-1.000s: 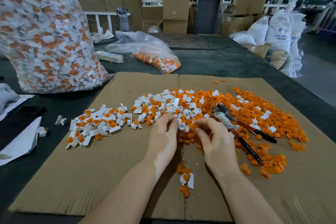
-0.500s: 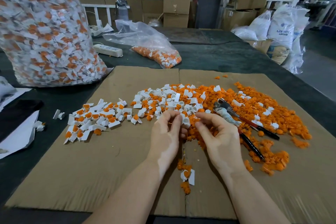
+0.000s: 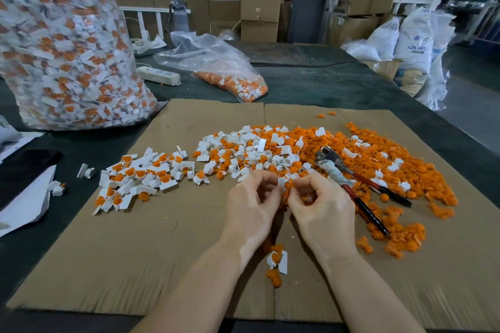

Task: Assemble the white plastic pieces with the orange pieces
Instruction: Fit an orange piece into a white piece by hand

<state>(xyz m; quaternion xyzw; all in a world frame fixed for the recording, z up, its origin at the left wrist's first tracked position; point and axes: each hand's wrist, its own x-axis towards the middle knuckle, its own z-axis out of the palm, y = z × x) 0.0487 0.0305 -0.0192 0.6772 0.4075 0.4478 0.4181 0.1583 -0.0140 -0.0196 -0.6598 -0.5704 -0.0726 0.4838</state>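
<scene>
Here we pinch a white piece (image 3: 282,180) with an orange piece (image 3: 287,186) between the fingertips of both hands, over the middle of the cardboard (image 3: 135,251). Our left hand (image 3: 250,207) curls round them from one side, our right hand (image 3: 323,207) from the other, fingers bent and nearly touching. Just beyond lies the loose pile of white pieces (image 3: 243,149), mixed into the orange heap (image 3: 378,167) on its right. Pliers (image 3: 357,186) lie on that heap, beside our right hand. Left of us sit the joined pieces (image 3: 135,176); one more (image 3: 276,259) lies between our wrists. On the dark worktop (image 3: 311,84) stand a full bag (image 3: 62,48), a smaller bag (image 3: 216,65) and a power strip (image 3: 158,76).
</scene>
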